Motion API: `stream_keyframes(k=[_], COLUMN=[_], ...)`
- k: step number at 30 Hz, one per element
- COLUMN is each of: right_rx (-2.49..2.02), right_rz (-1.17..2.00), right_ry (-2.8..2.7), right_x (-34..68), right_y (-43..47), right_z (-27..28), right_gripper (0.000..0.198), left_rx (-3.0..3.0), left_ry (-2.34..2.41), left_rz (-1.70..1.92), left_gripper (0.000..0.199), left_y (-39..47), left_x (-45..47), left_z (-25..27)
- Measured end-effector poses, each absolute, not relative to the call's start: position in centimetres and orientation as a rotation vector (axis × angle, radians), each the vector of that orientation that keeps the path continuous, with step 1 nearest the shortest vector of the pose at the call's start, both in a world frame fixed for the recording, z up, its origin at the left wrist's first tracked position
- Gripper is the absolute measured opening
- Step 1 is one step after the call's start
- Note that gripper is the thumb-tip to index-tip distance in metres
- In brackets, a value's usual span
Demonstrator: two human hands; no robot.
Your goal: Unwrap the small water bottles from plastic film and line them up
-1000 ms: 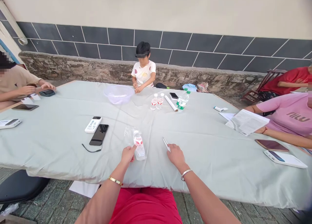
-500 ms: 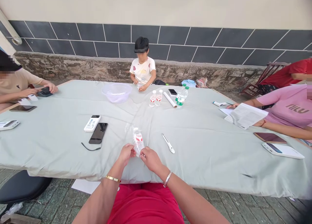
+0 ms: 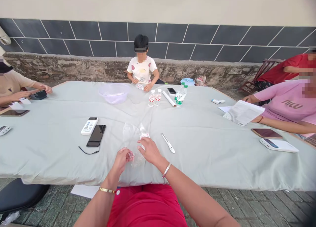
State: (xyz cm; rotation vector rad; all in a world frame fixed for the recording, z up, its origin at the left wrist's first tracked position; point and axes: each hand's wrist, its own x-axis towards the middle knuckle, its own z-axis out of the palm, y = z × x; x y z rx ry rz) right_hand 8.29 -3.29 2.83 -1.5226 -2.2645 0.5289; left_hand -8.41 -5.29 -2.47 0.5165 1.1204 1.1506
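Note:
A small clear plastic bottle (image 3: 144, 133) with a white cap and a red-and-white label is in front of me, its lower part hidden by my right hand (image 3: 151, 152). That hand lies over the bottle with its fingers curved round it. Lower and to the left, my left hand (image 3: 122, 157) is closed on a crumpled sheet of clear plastic film (image 3: 137, 158). More clear film (image 3: 130, 131) spreads on the cloth left of the bottle. To the right of the bottle lies a white pen-shaped utility knife (image 3: 168, 143).
A black phone (image 3: 96, 136) and a white device (image 3: 89, 126) lie to my left. Farther off are a purple basin (image 3: 114, 93), two small bottles (image 3: 154, 98), a white roll (image 3: 169, 99) and green-capped bottles (image 3: 181, 96). Several people sit around the cloth-covered table (image 3: 204, 154).
My right hand has moved up over the bottle, which is a little farther off and to the right. My left hand has come away from the bottle with the film. The view has shifted slightly.

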Motion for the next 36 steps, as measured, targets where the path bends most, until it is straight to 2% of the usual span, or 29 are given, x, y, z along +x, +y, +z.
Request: stream_keyframes(k=[4,14,20,26,32,34,36], right_rx=[-1.705,-2.031,-2.08,-2.182,-2.201,-2.114,-1.963], right_rz=[0.534,0.646,0.678,0.725,0.885,0.988,1.131], right_ry=[-2.338,-1.964,-1.906,-1.753,-1.651,-1.549,-1.445], right_x=[9.2,13.0,12.4,14.5,14.8,15.0,15.2], right_y=[-1.7,0.5,0.4,1.0,2.3,2.7,3.1], right_z=[1.5,2.5,1.6,1.3,0.7,0.5,0.5], right_gripper=[0.039,0.044,0.082,0.072,0.091,0.081,0.063], left_rx=[0.519,0.426,0.396,0.241,0.23,0.357,0.551], left_ry=[1.163,1.39,1.47,1.531,1.532,1.605,1.648], left_rz=[1.192,1.201,1.258,1.422,1.534,1.513,1.42], left_gripper=[0.021,0.017,0.015,0.013,0.03,0.04,0.046], left_y=[-5.2,-5.7,-6.0,-5.5,-5.3,-5.4,-5.5], left_x=[-9.9,-14.8,-16.3,-17.3,-18.3,-18.7,-19.1], left_z=[-2.1,-3.5,-4.0,-3.9,-1.9,-1.7,-2.1])
